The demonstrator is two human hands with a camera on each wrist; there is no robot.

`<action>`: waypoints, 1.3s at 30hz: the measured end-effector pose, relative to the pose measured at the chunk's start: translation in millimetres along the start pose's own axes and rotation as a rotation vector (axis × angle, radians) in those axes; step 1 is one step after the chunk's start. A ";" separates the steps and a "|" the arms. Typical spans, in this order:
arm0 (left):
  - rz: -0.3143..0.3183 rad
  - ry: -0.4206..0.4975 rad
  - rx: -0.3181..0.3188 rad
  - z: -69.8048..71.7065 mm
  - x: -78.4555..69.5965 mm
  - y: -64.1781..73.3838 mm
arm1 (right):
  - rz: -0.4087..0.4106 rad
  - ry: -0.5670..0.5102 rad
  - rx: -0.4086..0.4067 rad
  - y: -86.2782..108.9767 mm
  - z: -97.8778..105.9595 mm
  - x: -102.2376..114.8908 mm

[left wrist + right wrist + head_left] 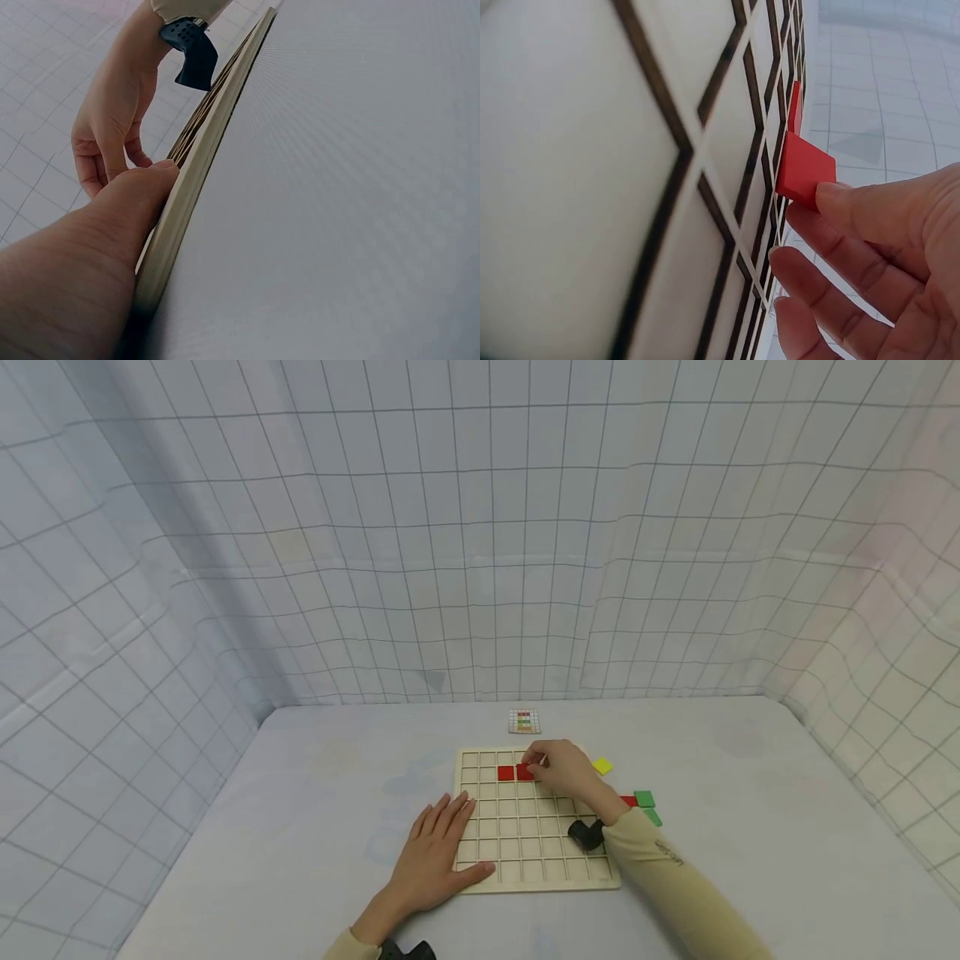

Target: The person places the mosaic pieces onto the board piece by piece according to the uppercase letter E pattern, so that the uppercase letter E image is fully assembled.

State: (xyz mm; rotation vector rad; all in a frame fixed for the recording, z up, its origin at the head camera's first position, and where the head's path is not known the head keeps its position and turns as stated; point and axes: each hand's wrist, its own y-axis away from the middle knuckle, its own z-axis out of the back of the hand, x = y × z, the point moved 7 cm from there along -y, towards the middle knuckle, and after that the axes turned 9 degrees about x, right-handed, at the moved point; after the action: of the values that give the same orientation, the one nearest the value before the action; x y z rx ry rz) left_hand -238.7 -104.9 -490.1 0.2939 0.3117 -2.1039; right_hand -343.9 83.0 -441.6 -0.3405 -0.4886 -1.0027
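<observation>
A cream grid board point(508, 850) lies on the white table in the head view. My right hand point(568, 770) pinches a red square tile point(804, 166) between thumb and forefinger, over an upper row of the grid. In the right wrist view the tile is tilted, one edge at the board. Just left of it, a second red tile point(506, 773) sits in a cell. My left hand point(431, 860) rests with spread fingers at the board's left edge. Its thumb point(142, 184) lies over the near edge in the left wrist view.
Behind the board lies a small card with a coloured grid pattern point(524, 721). To the right are a yellow tile point(602, 766), green tiles point(644, 798) and a red piece point(628, 801), partly hidden by the right forearm. Grid-patterned white curtains point(465, 527) enclose the table.
</observation>
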 end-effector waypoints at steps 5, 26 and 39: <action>0.001 0.003 0.004 0.4 0.2 0.3 | -0.009 -0.018 -0.005 -3.3 -2.8 -1.6; -0.020 0.013 -0.020 0.9 -1.8 1.7 | -0.050 -0.006 0.044 3.7 -5.7 -4.3; -0.046 -0.010 -0.001 -0.9 -3.7 2.4 | 0.017 0.068 0.132 19.0 -7.5 -3.2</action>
State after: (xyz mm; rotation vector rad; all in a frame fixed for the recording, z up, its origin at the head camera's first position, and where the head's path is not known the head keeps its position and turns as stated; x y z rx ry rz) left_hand -234.7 -103.0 -489.9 0.2775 0.3164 -2.1502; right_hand -327.2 91.1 -450.5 -0.1922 -0.4871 -0.9575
